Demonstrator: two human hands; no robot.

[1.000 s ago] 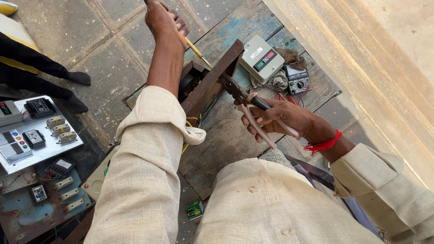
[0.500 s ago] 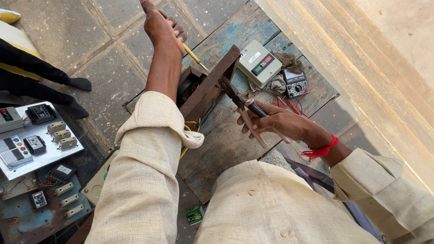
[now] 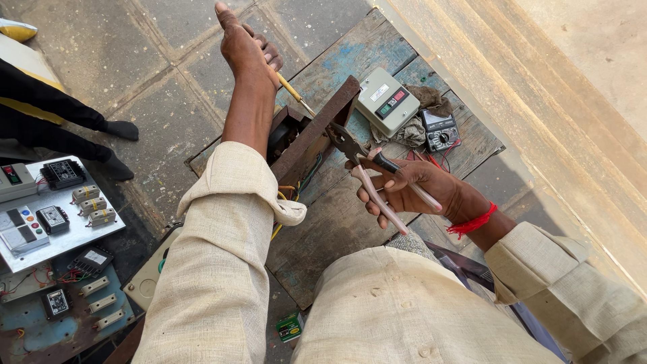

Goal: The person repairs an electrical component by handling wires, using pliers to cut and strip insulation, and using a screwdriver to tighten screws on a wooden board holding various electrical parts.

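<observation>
Left hand (image 3: 248,50) fisted around yellow-handled screwdriver (image 3: 295,94), tip toward the rusty metal frame (image 3: 311,138) on the wooden board (image 3: 337,222). Right hand (image 3: 404,189) grips pliers (image 3: 367,172), jaws at the frame's edge. I'd clamp firmly, keep the driver square.

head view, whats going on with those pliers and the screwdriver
A person works over a wooden board on the floor. The right hand holds pliers, their jaws at a rusty metal bar. The left hand is raised, gripping a yellow-handled screwdriver. A grey switch box and a multimeter lie nearby.
</observation>
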